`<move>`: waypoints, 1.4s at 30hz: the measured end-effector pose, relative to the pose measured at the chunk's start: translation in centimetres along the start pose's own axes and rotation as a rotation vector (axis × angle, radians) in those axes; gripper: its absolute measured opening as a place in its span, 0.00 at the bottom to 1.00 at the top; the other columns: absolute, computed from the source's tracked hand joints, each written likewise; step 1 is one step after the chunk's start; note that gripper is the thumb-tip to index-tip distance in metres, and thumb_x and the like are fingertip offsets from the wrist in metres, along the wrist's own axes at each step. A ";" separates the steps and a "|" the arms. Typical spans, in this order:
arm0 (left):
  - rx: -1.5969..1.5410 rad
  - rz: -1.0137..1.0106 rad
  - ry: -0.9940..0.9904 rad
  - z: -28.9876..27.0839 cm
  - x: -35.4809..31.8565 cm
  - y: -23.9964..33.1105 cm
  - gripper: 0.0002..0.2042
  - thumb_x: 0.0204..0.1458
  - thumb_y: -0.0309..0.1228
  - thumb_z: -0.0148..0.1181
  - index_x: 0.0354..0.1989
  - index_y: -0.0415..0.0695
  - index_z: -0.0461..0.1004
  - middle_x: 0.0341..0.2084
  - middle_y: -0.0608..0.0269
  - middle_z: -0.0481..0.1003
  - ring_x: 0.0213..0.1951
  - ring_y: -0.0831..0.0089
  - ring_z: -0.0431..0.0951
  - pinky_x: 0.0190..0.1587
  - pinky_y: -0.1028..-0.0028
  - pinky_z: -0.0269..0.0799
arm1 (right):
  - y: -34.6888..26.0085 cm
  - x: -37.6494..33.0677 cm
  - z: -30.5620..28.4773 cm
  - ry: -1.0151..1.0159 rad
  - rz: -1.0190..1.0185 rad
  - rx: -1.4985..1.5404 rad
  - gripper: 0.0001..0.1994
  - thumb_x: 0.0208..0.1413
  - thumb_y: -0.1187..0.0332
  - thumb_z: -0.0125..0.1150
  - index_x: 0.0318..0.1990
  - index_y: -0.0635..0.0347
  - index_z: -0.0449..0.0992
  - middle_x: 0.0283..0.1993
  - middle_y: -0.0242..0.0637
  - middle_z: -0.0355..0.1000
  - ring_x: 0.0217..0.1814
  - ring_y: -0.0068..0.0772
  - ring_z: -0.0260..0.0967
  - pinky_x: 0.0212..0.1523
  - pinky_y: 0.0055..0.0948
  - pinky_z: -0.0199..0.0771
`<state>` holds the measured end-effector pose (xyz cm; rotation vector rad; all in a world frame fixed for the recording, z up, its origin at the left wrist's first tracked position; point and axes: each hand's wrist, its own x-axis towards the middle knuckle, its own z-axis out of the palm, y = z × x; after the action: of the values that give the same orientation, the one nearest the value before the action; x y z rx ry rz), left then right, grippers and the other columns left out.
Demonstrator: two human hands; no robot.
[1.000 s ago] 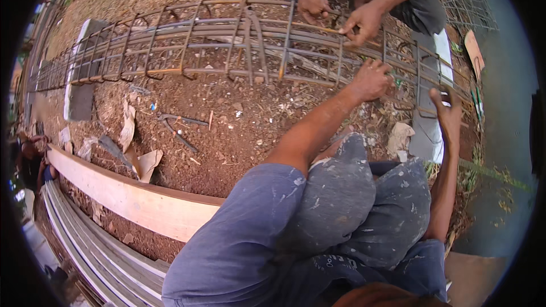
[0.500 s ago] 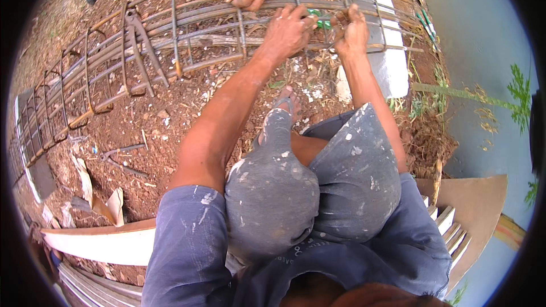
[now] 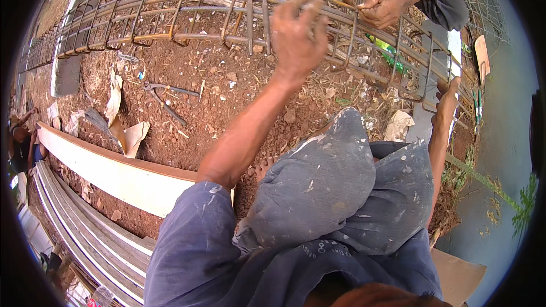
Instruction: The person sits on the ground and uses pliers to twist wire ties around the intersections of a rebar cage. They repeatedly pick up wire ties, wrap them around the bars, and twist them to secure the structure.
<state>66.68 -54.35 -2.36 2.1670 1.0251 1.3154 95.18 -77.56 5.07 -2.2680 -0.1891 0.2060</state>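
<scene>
A long cage of rusty rebar (image 3: 199, 38), made of long bars and square stirrups, runs across the far side of the view. My left hand (image 3: 300, 42) is over its near bars, smeared by motion, so its grip does not show. Just left of it, a pair of pincers (image 3: 250, 14) hangs with handles down on the cage. My right hand (image 3: 447, 95) is at the cage's right end, fingers curled in; what they hold is hidden. A co-worker's two hands (image 3: 382, 7) are together at a stirrup across the cage.
Another pair of pincers (image 3: 165, 99) lies on the reddish soil. Near it are torn paper (image 3: 115, 105) and a white-faced board (image 3: 114, 177), with stacked planks (image 3: 85, 222) beyond. White blocks (image 3: 71, 59) bear the cage. A grey surface (image 3: 489, 153) borders the right.
The view has turned left. My left hand has left the bars beside my right hand and moved left toward the hanging pincers. My right hand is now lower at the cage's end.
</scene>
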 end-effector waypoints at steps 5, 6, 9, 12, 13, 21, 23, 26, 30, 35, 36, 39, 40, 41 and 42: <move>0.435 -0.466 -0.408 -2.9 2.9 -7.7 0.41 0.43 0.47 0.70 0.64 0.41 0.60 0.55 0.32 0.63 0.58 0.42 0.64 0.53 0.43 0.67 | 0.3 -4.1 -6.6 0.071 -0.026 0.089 0.35 0.65 0.41 0.37 0.53 0.71 0.73 0.58 0.52 0.69 0.61 0.50 0.64 0.60 0.47 0.60; 0.414 -0.451 -0.421 -3.3 3.2 -7.8 0.41 0.42 0.45 0.70 0.63 0.37 0.61 0.54 0.29 0.63 0.56 0.41 0.66 0.53 0.44 0.66 | -1.2 -5.9 -7.2 -0.015 -0.038 0.067 0.31 0.65 0.45 0.44 0.51 0.70 0.75 0.53 0.50 0.72 0.57 0.47 0.67 0.56 0.43 0.65; 0.243 -0.531 -0.328 -2.9 3.8 -11.1 0.39 0.39 0.38 0.68 0.62 0.36 0.61 0.50 0.30 0.67 0.55 0.44 0.68 0.53 0.49 0.70 | -3.2 -8.5 -9.8 -0.112 -0.212 -0.049 0.22 0.63 0.53 0.54 0.46 0.67 0.78 0.44 0.42 0.76 0.49 0.34 0.71 0.50 0.33 0.68; 0.186 -0.536 -0.244 -3.4 3.8 -9.4 0.38 0.38 0.34 0.64 0.62 0.35 0.61 0.45 0.32 0.70 0.50 0.45 0.72 0.51 0.51 0.70 | -6.5 -10.9 -12.4 -0.174 -0.351 -0.190 0.17 0.62 0.57 0.57 0.45 0.64 0.79 0.41 0.37 0.77 0.45 0.27 0.71 0.49 0.29 0.69; 0.149 -0.576 -0.169 -4.1 3.9 -8.0 0.36 0.37 0.34 0.63 0.59 0.33 0.63 0.45 0.35 0.69 0.46 0.44 0.74 0.50 0.50 0.70 | -6.9 -11.5 -13.4 -0.206 -0.371 -0.208 0.17 0.62 0.57 0.57 0.45 0.64 0.79 0.41 0.38 0.77 0.45 0.27 0.72 0.49 0.29 0.70; -0.873 -0.384 -0.086 -7.2 2.1 8.7 0.29 0.42 0.23 0.62 0.56 0.37 0.60 0.49 0.46 0.65 0.41 0.63 0.78 0.31 0.70 0.78 | -13.3 -15.0 -9.4 -0.858 -0.541 -0.162 0.28 0.54 0.51 0.65 0.52 0.68 0.72 0.46 0.40 0.75 0.45 0.31 0.74 0.49 0.33 0.72; -1.158 -0.337 -0.333 -6.5 3.7 14.6 0.29 0.44 0.21 0.62 0.57 0.36 0.57 0.50 0.46 0.65 0.43 0.62 0.77 0.37 0.69 0.80 | -14.7 -15.0 -8.0 -0.887 -0.652 -0.235 0.27 0.53 0.55 0.67 0.53 0.68 0.71 0.46 0.39 0.75 0.45 0.31 0.73 0.48 0.34 0.72; -1.199 -0.228 -0.394 -2.7 4.2 19.6 0.27 0.47 0.22 0.61 0.56 0.35 0.57 0.47 0.47 0.69 0.48 0.59 0.77 0.48 0.64 0.78 | -16.0 -12.3 -4.7 -0.865 -0.647 -0.252 0.22 0.51 0.64 0.69 0.51 0.66 0.72 0.43 0.39 0.75 0.45 0.30 0.72 0.46 0.34 0.72; -0.936 -0.265 -0.493 0.2 6.6 20.8 0.21 0.53 0.30 0.59 0.52 0.34 0.63 0.41 0.46 0.73 0.47 0.57 0.77 0.50 0.64 0.73 | -16.6 -5.7 -4.8 -0.732 -0.426 -0.268 0.19 0.55 0.68 0.63 0.52 0.66 0.72 0.38 0.40 0.75 0.37 0.27 0.71 0.37 0.27 0.71; -0.735 -1.186 -0.961 6.1 2.7 16.1 0.20 0.55 0.39 0.55 0.42 0.29 0.73 0.41 0.33 0.74 0.47 0.44 0.75 0.56 0.59 0.67 | -15.9 4.3 -2.5 -0.982 -0.263 -1.053 0.19 0.59 0.62 0.57 0.56 0.58 0.72 0.31 0.42 0.76 0.33 0.34 0.73 0.35 0.34 0.72; -0.608 -1.200 -1.000 7.8 1.4 14.8 0.22 0.55 0.42 0.55 0.41 0.30 0.75 0.40 0.34 0.76 0.46 0.45 0.76 0.55 0.58 0.68 | -15.8 6.0 -1.1 -1.025 -0.260 -1.288 0.20 0.58 0.64 0.56 0.57 0.57 0.72 0.33 0.45 0.77 0.36 0.40 0.75 0.39 0.38 0.73; -0.364 -1.202 -1.075 9.5 0.8 15.0 0.24 0.54 0.46 0.54 0.39 0.31 0.77 0.39 0.34 0.76 0.45 0.43 0.77 0.52 0.56 0.69 | -13.9 8.1 0.1 -1.232 -0.591 -1.335 0.26 0.55 0.68 0.56 0.63 0.54 0.66 0.34 0.50 0.76 0.36 0.42 0.74 0.41 0.40 0.72; -0.304 -1.203 -1.072 9.7 0.9 15.4 0.24 0.53 0.46 0.54 0.39 0.30 0.77 0.40 0.33 0.76 0.45 0.42 0.77 0.52 0.55 0.70 | -13.2 8.5 0.7 -1.268 -0.617 -1.321 0.27 0.54 0.70 0.56 0.64 0.53 0.64 0.35 0.53 0.75 0.38 0.47 0.74 0.44 0.42 0.71; -0.308 -1.319 -0.995 10.3 0.8 16.0 0.23 0.52 0.44 0.56 0.38 0.30 0.77 0.40 0.33 0.76 0.46 0.43 0.77 0.51 0.55 0.70 | -12.3 9.0 1.1 -1.304 -0.639 -1.308 0.29 0.52 0.71 0.55 0.65 0.51 0.63 0.37 0.56 0.75 0.41 0.51 0.73 0.47 0.44 0.70; -0.357 -1.377 -0.898 10.9 0.8 16.4 0.23 0.51 0.44 0.57 0.37 0.30 0.77 0.39 0.33 0.76 0.46 0.43 0.77 0.51 0.55 0.70 | -12.3 9.3 1.4 -1.339 -0.666 -1.310 0.31 0.51 0.73 0.55 0.66 0.50 0.62 0.39 0.59 0.75 0.43 0.55 0.73 0.50 0.47 0.69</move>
<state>82.73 -64.00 3.72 1.0033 1.2598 -0.1341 103.12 -66.70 12.71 -2.5537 -2.2419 1.5474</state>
